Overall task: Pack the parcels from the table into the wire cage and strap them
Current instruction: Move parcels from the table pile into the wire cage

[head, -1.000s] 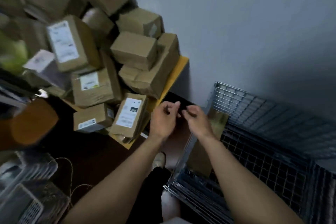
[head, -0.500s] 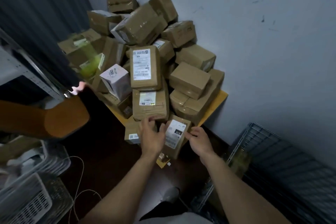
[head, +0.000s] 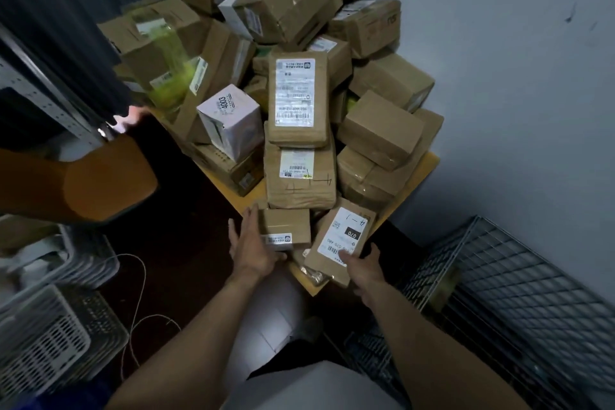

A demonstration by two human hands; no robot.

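**Cardboard pile nearly all on the table, cage close to empty**

Cardboard under both hands. The left fingers (head: 247, 225) lie flat along the left side of a small box (head: 288, 226) with the thumb hooked under its near edge, so the left hand (head: 254, 251) is clasping that box. The right hand (head: 364, 268) pinches a flat labelled parcel (head: 342, 236): thumb on the label's lower edge, fingers wrapped behind the right edge. Both items sit at the near corner of the yellow table (head: 427, 165), touching each other, not lifted clear as far as I can tell.

Behind them is the heap of parcels (head: 299, 103), stacked high against the wall and leaning on one another. The wire cage (head: 499, 280) stands just right of the table. The mesh looks mostly bare, with one brownish sheet or box near its left wall; too dim to say which.

Judgement: very early stage. Dozens are left to move, no strap is visible anywhere, and strapping has not started. White plastic crates (head: 46, 339) and loose string (head: 138, 296) are on the left.
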